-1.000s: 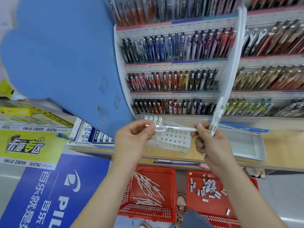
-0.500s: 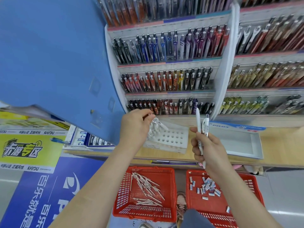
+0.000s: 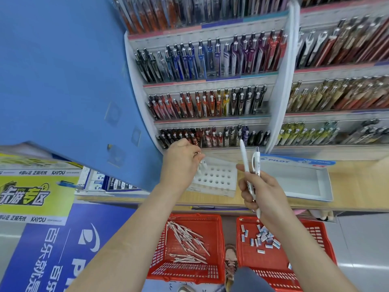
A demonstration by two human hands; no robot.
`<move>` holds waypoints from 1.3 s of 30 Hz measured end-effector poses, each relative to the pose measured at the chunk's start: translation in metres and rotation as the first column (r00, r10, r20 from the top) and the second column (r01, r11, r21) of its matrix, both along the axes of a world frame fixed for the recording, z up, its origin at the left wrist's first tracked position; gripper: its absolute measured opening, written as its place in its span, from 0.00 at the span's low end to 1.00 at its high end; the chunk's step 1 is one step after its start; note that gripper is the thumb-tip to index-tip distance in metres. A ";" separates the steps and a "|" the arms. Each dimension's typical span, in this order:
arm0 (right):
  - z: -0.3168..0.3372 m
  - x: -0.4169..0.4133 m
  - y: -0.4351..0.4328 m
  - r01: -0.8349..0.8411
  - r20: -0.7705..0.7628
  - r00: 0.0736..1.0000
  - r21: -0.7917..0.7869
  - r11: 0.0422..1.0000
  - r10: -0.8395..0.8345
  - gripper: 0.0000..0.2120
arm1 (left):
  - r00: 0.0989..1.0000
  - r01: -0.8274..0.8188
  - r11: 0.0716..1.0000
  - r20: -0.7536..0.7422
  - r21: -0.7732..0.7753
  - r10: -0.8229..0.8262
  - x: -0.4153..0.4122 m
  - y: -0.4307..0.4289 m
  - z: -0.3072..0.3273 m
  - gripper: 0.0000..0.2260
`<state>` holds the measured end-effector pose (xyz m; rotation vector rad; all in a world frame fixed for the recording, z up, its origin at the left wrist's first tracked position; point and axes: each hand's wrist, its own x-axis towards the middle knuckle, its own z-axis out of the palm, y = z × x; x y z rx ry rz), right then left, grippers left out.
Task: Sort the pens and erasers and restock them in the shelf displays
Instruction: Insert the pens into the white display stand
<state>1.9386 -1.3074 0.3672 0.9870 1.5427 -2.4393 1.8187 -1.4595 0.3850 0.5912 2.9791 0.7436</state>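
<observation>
My left hand (image 3: 181, 163) pinches a white pen (image 3: 202, 165) and holds its tip over the far left corner of a white holder with round holes (image 3: 219, 178) on the wooden ledge. My right hand (image 3: 261, 192) grips two white pens (image 3: 250, 163) upright, to the right of the holder. On the floor below, a red basket (image 3: 216, 228) holds several white pens (image 3: 187, 239). A second red basket (image 3: 315, 234) beside it holds several small erasers (image 3: 263, 237).
Tiered shelves of pens (image 3: 210, 102) fill the wall ahead. A shallow white Pilot tray (image 3: 324, 186) lies on the ledge (image 3: 357, 186) to the right. A large blue panel (image 3: 63, 81) hangs at the left. A shoe (image 3: 230, 260) shows between the baskets.
My left hand took one white pen from my right hand and carried it left to the holder's corner. My right hand turned its remaining pens upright.
</observation>
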 end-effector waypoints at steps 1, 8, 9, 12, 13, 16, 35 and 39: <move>0.000 0.000 0.000 -0.011 0.000 1.000 -0.007 1.000 0.011 0.11 | 1.000 0.000 1.000 0.001 -0.005 0.000 -0.002 0.001 -0.003 0.08; 0.008 0.003 -0.006 -0.061 -0.042 0.997 -0.087 0.994 0.058 0.10 | 1.000 0.017 0.990 -0.003 -0.143 -0.017 -0.008 0.003 -0.014 0.10; 0.010 0.003 -0.007 -0.040 -0.057 0.998 -0.124 0.991 0.033 0.10 | 1.000 0.009 0.988 0.007 -0.151 -0.007 -0.008 0.004 -0.013 0.11; 0.013 0.000 -0.009 0.045 -0.090 0.994 -0.222 0.974 -0.067 0.09 | 1.000 -0.023 0.998 0.020 -0.052 0.024 0.004 0.003 0.001 0.13; 0.014 -0.001 -0.009 0.068 -0.099 0.991 -0.238 0.969 -0.094 0.08 | 0.999 -0.031 0.999 0.035 0.022 0.031 0.013 0.003 0.008 0.10; 0.018 -0.005 -0.013 0.092 -0.130 0.984 -0.239 0.967 -0.126 0.07 | 0.944 -0.056 0.972 0.329 0.230 -0.023 0.049 0.005 0.025 0.10; 0.030 -0.009 0.021 0.081 -0.170 0.982 -0.004 0.997 -0.081 0.07 | 0.760 -0.454 0.734 0.650 0.505 0.023 0.073 -0.038 0.032 0.08; 0.018 -0.006 0.018 0.056 -0.153 0.987 0.056 0.997 -0.047 0.04 | 0.784 -0.462 0.697 0.620 0.548 0.032 0.066 -0.040 0.040 0.07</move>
